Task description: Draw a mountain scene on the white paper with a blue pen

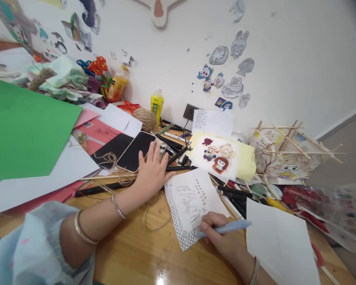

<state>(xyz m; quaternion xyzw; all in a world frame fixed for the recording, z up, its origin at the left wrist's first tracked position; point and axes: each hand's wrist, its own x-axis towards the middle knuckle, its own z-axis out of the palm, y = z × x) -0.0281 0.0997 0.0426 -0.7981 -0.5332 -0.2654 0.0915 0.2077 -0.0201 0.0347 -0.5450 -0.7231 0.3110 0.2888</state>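
My left hand (151,171) lies flat with fingers stretched out, resting on the edge of a dark phone (135,151) and loose twine beside the paper. My right hand (218,233) is closed around a light blue pen (227,228), its tip on the lower right of a small white sheet (190,202) with a line drawing and a patterned border. The sheet lies on the wooden table (142,253) between both hands.
A large green sheet (20,126) and pink and white papers cover the left. Black markers (173,146), a twine ball (144,118), a yellow bottle (157,103) and a cartoon drawing (216,156) lie behind. A blank white sheet (280,241) and a stick frame (287,148) sit right.
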